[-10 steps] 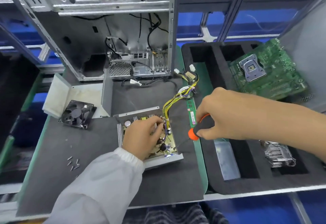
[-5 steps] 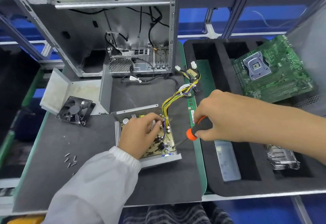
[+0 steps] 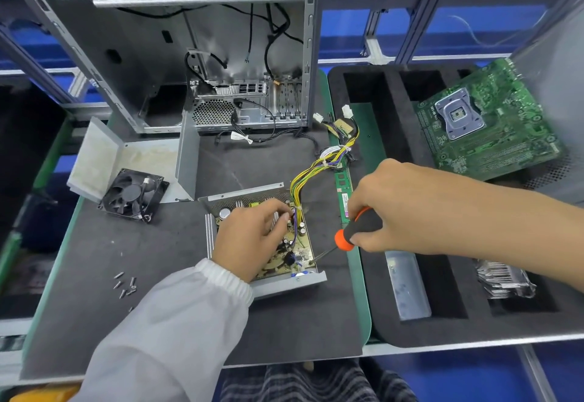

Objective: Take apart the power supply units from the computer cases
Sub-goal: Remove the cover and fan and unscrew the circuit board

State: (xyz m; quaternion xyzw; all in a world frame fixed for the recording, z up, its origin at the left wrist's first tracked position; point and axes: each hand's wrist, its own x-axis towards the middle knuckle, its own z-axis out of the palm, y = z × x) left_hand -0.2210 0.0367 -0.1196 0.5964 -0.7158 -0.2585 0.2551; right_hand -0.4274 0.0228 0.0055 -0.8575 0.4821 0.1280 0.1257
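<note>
An opened power supply unit (image 3: 286, 283) lies on the dark mat, its circuit board (image 3: 301, 251) exposed and a bundle of yellow wires (image 3: 311, 177) running off towards the back right. My left hand (image 3: 251, 238) rests on the board with curled fingers among the parts; whether it grips one I cannot tell. My right hand (image 3: 387, 205) grips an orange and black screwdriver (image 3: 354, 232), whose tip touches the board's front right corner. The stripped computer case (image 3: 202, 53) stands open at the back.
A black fan (image 3: 134, 194) and the grey metal cover (image 3: 104, 155) lie at the left. Several loose screws (image 3: 124, 283) sit near the front left. A RAM stick (image 3: 343, 193) lies by the mat's right edge. A black foam tray (image 3: 401, 332) holds a green motherboard (image 3: 488, 126), a metal plate (image 3: 407, 284) and a heatsink (image 3: 505, 280).
The view has shifted slightly. Both hands stay at the power supply, the screwdriver tip still at the board's front right corner.
</note>
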